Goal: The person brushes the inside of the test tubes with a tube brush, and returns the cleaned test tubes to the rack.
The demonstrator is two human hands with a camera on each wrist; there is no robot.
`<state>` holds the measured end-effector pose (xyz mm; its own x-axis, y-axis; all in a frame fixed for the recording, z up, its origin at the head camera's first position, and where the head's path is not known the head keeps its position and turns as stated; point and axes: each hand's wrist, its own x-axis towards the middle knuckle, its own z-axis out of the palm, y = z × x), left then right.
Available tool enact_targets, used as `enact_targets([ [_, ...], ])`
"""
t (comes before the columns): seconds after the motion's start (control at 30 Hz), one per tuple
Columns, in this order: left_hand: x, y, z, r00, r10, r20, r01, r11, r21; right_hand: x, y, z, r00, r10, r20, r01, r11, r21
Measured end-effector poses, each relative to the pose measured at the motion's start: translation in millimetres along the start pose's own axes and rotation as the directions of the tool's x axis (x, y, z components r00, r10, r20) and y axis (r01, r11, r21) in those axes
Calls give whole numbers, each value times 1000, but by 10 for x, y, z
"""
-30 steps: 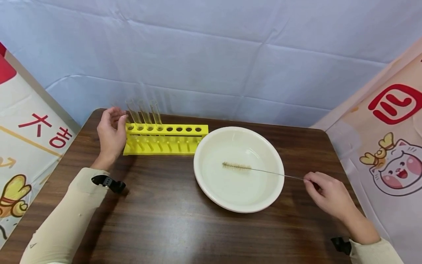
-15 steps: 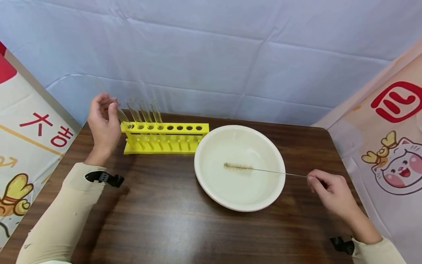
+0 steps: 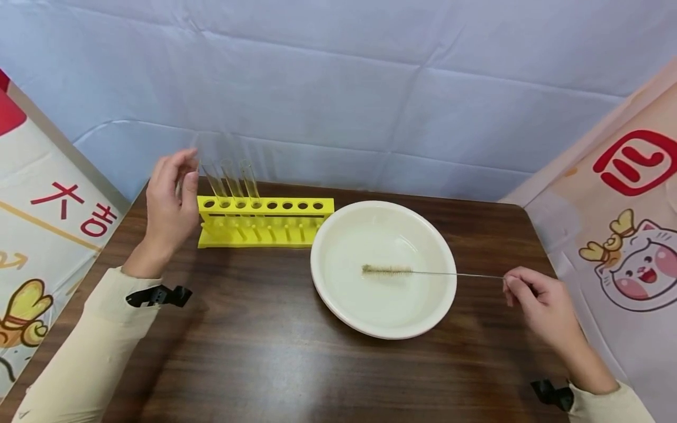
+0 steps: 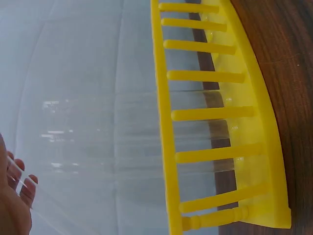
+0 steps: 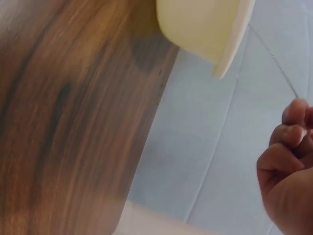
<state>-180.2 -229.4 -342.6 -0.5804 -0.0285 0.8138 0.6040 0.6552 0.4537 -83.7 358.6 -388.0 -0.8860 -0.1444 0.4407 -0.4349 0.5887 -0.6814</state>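
Observation:
My left hand [image 3: 171, 197] grips a clear glass test tube [image 4: 44, 203] beside the left end of a yellow test tube rack [image 3: 264, 242]. The held tube is faint, seen best in the left wrist view, where it slants out from between the fingers. Three more test tubes [image 3: 234, 181] stand in the rack, to the right of its vacant leftmost hole. My right hand [image 3: 547, 305] pinches the wire handle of a test tube brush [image 3: 388, 270]. Its tan bristles lie within a white basin [image 3: 319, 276], which appears to hold water.
The wooden table [image 3: 254, 341] carries the rack at the back left and the basin right of its middle. A pale cloth [image 3: 338, 106] hangs behind the table, and printed banners [image 3: 634, 247] flank both sides.
The left hand has lifted the leftmost test tube out of the rack. My right hand has shifted slightly right, drawing the brush a little the same way.

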Motion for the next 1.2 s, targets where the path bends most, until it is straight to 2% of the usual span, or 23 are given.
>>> enact_targets([
  [0.1, -33, 67, -1, 995, 74, 68, -75, 997, 9, -2, -23, -22, 995, 101, -8, -101, 994, 43],
  [0.2, -74, 122, 7, 977, 139, 164, -145, 989, 21, 6, -27, -49, 989, 150, -16, -146, 979, 139],
  [0.27, -106, 149, 16, 954, 182, 240, -197, 980, 38, 23, -33, -63, 985, 172, -15, -163, 956, 246],
  [0.37, -149, 188, 53, 910, 229, 347, -266, 962, 63, 44, -44, -80, 978, 208, -15, -184, 896, 405],
  [0.4, -165, 201, 69, 894, 240, 378, -288, 955, 74, 48, -49, -86, 977, 215, -10, -188, 877, 443],
  [0.5, -216, 245, 124, 859, 257, 443, -327, 941, 89, 53, -63, -98, 974, 228, -2, -196, 841, 504],
  [0.7, -278, 382, 261, 807, 264, 528, -376, 919, 114, 51, -68, -107, 973, 231, 0, -189, 793, 580],
  [0.87, -283, 558, 395, 759, 271, 592, -439, 885, 157, 48, -50, -100, 982, 186, 5, -140, 719, 681],
  [0.97, -283, 663, 474, 728, 275, 628, -464, 872, 157, 45, -41, -97, 988, 154, 12, -114, 678, 726],
  [1.07, -276, 755, 549, 710, 286, 643, -479, 866, 144, 40, -38, -94, 991, 129, 20, -101, 657, 747],
  [1.2, -268, 831, 638, 702, 305, 643, -491, 862, 127, 37, -37, -86, 995, 92, 31, -84, 647, 758],
])
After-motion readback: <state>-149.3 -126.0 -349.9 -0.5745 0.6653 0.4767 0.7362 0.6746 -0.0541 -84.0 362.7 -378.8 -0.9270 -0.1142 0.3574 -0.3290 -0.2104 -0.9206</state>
